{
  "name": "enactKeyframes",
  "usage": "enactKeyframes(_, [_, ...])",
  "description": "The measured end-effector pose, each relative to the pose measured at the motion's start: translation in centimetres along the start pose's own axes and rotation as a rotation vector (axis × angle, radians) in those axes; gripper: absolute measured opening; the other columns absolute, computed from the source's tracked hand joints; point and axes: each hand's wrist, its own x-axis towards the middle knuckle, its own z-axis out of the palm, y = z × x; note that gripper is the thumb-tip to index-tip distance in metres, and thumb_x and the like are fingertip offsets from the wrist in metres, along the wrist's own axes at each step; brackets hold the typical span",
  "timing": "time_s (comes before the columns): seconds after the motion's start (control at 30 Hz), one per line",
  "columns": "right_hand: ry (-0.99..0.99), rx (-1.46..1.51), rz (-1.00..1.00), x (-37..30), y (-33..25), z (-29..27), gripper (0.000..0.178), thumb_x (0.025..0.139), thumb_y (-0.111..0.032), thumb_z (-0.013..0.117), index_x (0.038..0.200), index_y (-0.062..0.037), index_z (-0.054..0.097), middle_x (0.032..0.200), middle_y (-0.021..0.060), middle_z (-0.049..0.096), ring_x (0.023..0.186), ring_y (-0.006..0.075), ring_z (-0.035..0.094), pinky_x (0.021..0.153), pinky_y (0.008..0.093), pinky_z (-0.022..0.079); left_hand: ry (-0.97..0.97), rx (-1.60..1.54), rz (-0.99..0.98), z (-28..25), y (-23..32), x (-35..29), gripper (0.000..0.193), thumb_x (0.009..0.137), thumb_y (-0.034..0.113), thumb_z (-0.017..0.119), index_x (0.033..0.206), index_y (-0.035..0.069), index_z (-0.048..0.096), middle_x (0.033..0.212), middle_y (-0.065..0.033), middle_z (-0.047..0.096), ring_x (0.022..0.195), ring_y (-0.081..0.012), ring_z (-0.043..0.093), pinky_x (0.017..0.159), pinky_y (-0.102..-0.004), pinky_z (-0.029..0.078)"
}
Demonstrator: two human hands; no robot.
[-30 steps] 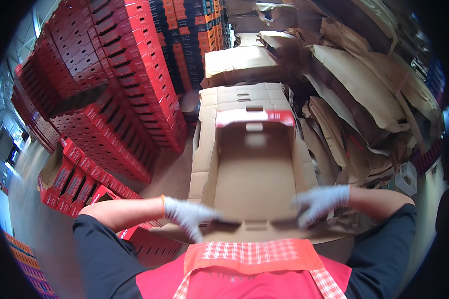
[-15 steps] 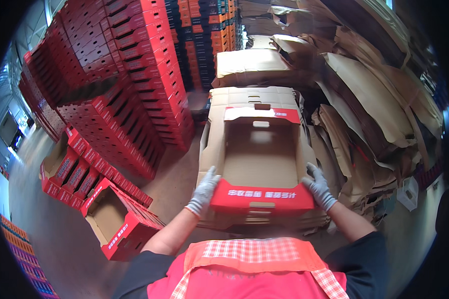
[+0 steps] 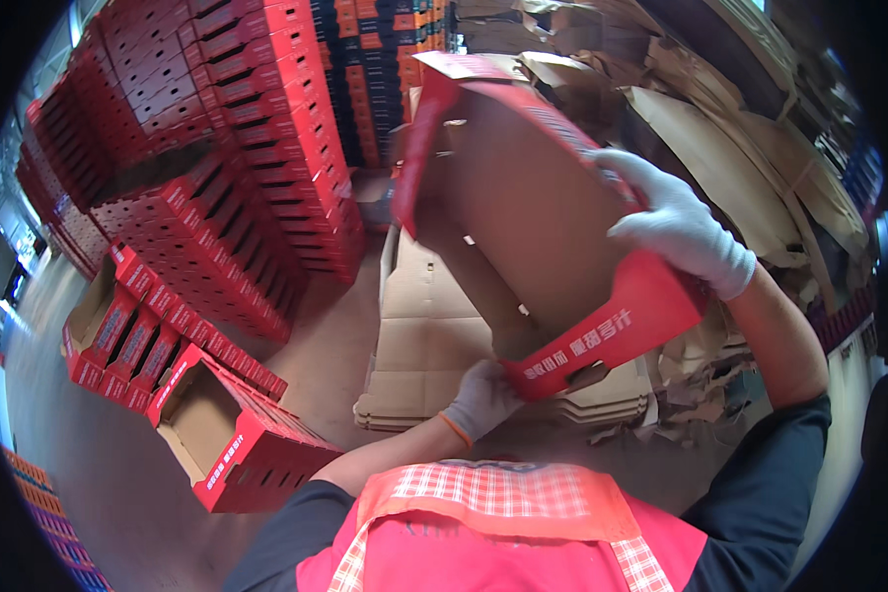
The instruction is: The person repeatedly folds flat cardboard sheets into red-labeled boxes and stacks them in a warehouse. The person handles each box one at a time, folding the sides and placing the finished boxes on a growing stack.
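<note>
A red cardboard box (image 3: 538,222) with a brown inside is tilted up on its side in the air, its open side turned toward me. My right hand (image 3: 676,222), in a whitish glove, grips its raised right edge with the thumb on the inner side. Low at the box's near left corner, my gloved left hand (image 3: 485,400) is closed on it; part of those fingers is hidden behind the corner. Beneath the box lies a stack of flat brown cardboard blanks (image 3: 424,360), partly covered by it.
Tall stacks of red boxes (image 3: 306,128) rise on the left. Nearer, a row of nested red boxes (image 3: 252,444) leans on the floor. Brown paper-wrapped bundles (image 3: 720,168) pile up at the right. Dark and orange boxes (image 3: 370,89) stand at the back.
The box has been lifted off the stack and tipped up, its right side raised. My right hand went up with it; my left hand shifted right and slightly down to its near corner.
</note>
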Motion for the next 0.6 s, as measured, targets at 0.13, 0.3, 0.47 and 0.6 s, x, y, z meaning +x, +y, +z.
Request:
enactKeyframes(0.13, [-0.280,-0.458,-0.312,1.9,-5.3,5.0,0.059,0.074,-0.011,0.067,0.132,-0.0059,0.055,0.129,0.0178,0.056,0.107,0.0302,0.063,0.093,0.0369,0.050,-0.062,0.484,-0.406,0.6,-0.6,-0.8,0.038,0.095,0.016,0.053,0.127,-0.004,0.056,0.118,-0.0193,0.063,0.110,-0.0322,0.064,0.099,-0.0444,0.051])
enactKeyframes(0.3, [0.404,-0.282,-0.272,4.9,-1.2,6.6,0.031,0.088,-0.016,0.067,0.116,-0.0039,0.061,0.101,0.0168,0.069,0.088,0.0269,0.069,0.078,0.0325,0.054,-0.397,1.861,1.368,10.4,3.2,-9.9,0.065,0.076,0.030,0.077,0.128,-0.004,0.057,0.130,-0.0264,0.057,0.113,-0.0394,0.062,0.099,-0.0441,0.049])
enactKeyframes(0.47, [0.468,-0.438,-0.275,3.9,0.4,6.1,0.027,0.086,-0.024,0.068,0.102,-0.0050,0.056,0.086,0.0175,0.068,0.079,0.0364,0.068,0.072,0.0432,0.054,-0.036,2.430,1.139,23.3,10.1,-7.7,0.091,0.056,0.068,0.077,0.106,-0.007,0.065,0.113,-0.0283,0.063,0.113,-0.0393,0.058,0.101,-0.0464,0.042])
enactKeyframes(0.6, [0.411,-0.590,-0.150,2.2,-0.5,4.1,0.036,0.089,-0.018,0.068,0.117,-0.0015,0.053,0.082,0.0131,0.065,0.073,0.0334,0.066,0.071,0.0399,0.053,-0.247,2.449,0.857,25.4,12.4,-5.1,0.084,0.059,0.075,0.073,0.091,-0.003,0.069,0.084,-0.0230,0.069,0.082,-0.0334,0.069,0.081,-0.0426,0.053])
